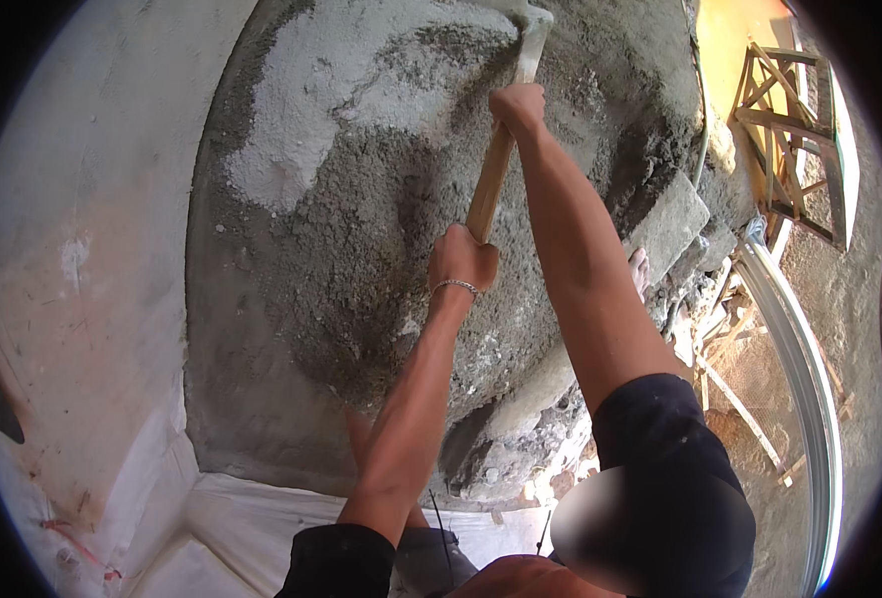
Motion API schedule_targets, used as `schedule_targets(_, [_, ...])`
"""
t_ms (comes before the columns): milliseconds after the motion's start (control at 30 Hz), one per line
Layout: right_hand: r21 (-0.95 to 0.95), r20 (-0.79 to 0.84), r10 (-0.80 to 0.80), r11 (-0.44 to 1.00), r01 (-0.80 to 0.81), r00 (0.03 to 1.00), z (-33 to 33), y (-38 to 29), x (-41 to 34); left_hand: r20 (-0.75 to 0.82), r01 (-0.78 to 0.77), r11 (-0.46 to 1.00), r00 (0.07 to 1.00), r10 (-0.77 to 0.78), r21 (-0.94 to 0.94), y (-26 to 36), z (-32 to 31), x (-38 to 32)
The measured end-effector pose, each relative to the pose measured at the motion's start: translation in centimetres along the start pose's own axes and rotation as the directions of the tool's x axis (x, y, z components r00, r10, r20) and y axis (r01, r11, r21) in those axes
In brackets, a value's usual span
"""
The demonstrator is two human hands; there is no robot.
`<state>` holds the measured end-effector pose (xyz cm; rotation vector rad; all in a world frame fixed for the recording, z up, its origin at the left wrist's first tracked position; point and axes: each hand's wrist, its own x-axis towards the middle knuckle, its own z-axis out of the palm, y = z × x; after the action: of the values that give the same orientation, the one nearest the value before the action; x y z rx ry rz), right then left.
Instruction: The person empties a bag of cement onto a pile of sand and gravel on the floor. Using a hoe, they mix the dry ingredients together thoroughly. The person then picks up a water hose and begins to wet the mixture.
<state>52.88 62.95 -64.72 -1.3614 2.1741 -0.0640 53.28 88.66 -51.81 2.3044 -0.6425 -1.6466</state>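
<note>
A hoe-like tool with a wooden handle (492,179) reaches from the middle of the view up to the top. My left hand (462,261), with a chain bracelet at the wrist, grips the handle's near end. Further up, my right hand (517,108) closes round it just below the pale, dust-coated socket (534,45). The blade lies at the top edge, and its shape is mostly hidden against the powder. Pale grey powder (284,142) covers part of a heap of darker, damp-looking sandy material (359,202) under the tool.
A plastered wall (90,224) stands at the left, with white sheeting (261,508) at the bottom. Right of the heap are a concrete block (665,224), a bare foot (640,270) and rubble. Farther right lie a wooden frame (792,127), long metal profiles (800,374) and wood strips (744,411).
</note>
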Motion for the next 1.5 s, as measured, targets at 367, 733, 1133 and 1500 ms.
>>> schedule_targets(367, [-0.19,0.52,0.414,0.909,-0.371,0.747,-4.5,21.4,-27.8,-0.007,0.304,0.932,0.951,-0.309,0.197,-17.1,2.0,-28.6])
schedule_targets(733, [0.276,0.312,-0.079,0.961,-0.01,0.947,-16.9,20.9,-30.9,-0.084,0.242,0.936,0.97,-0.228,0.257,-15.1,7.6,-32.2])
schedule_targets(1133, [-0.225,0.345,0.333,0.937,-0.267,0.877,-2.9,18.5,-6.8,0.12,0.176,0.983,0.976,-0.18,0.044,-4.5,8.1,-13.1])
schedule_targets(1500, [-0.07,0.375,0.24,0.97,-0.231,0.895,-21.1,29.4,-50.9,0.26,0.393,0.877,0.848,-0.462,0.278,-24.9,3.6,-53.5])
